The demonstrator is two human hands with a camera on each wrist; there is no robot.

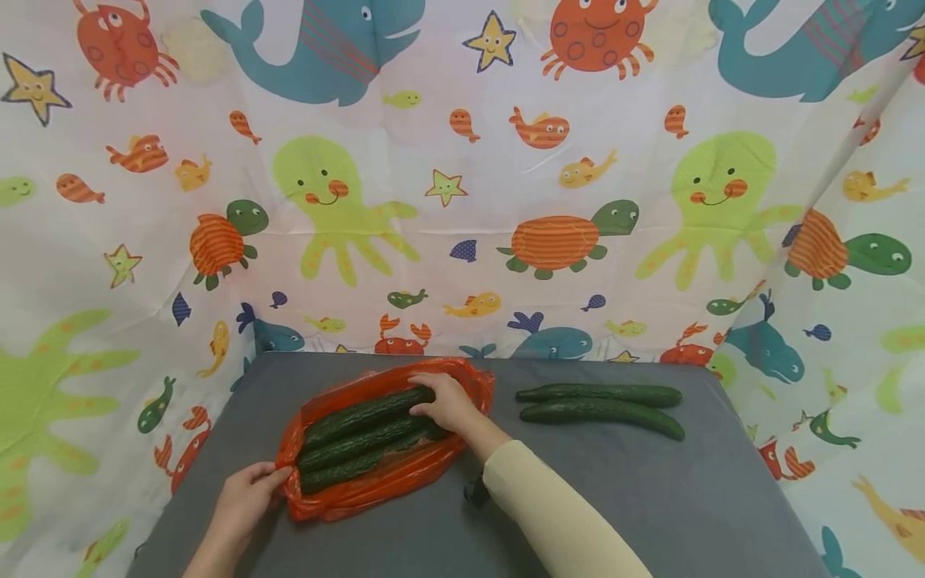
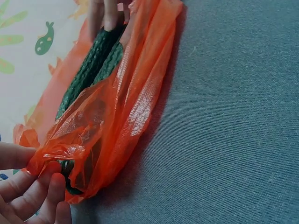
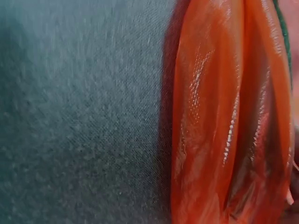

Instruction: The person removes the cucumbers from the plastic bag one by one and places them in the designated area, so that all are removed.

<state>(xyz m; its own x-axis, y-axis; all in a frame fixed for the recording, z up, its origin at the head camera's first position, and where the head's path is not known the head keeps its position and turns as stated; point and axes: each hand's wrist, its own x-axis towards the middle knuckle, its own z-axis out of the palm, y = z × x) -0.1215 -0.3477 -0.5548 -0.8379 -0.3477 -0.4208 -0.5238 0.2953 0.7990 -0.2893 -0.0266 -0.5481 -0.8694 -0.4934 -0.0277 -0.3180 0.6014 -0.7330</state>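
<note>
An orange plastic bag (image 1: 412, 479) lies spread on the table with three dark green cucumbers (image 1: 357, 444) side by side in it. My left hand (image 1: 242, 499) pinches the bag's near left edge between thumb and fingers; in the left wrist view the crumpled plastic (image 2: 70, 151) covers the cucumber ends there. At the bag's right end, my right hand (image 1: 454, 408) reaches in and grips the end of the rearmost cucumber (image 1: 368, 416). Only the bag's folded side (image 3: 210, 112) shows well in the right wrist view, with that hand mostly out of frame.
Two more cucumbers (image 1: 600, 393) lie side by side on the grey table (image 1: 650, 498), right of the bag. A small dark object (image 1: 475, 491) shows beside the right sleeve. A curtain (image 1: 462, 201) printed with sea animals stands behind the table and along both sides.
</note>
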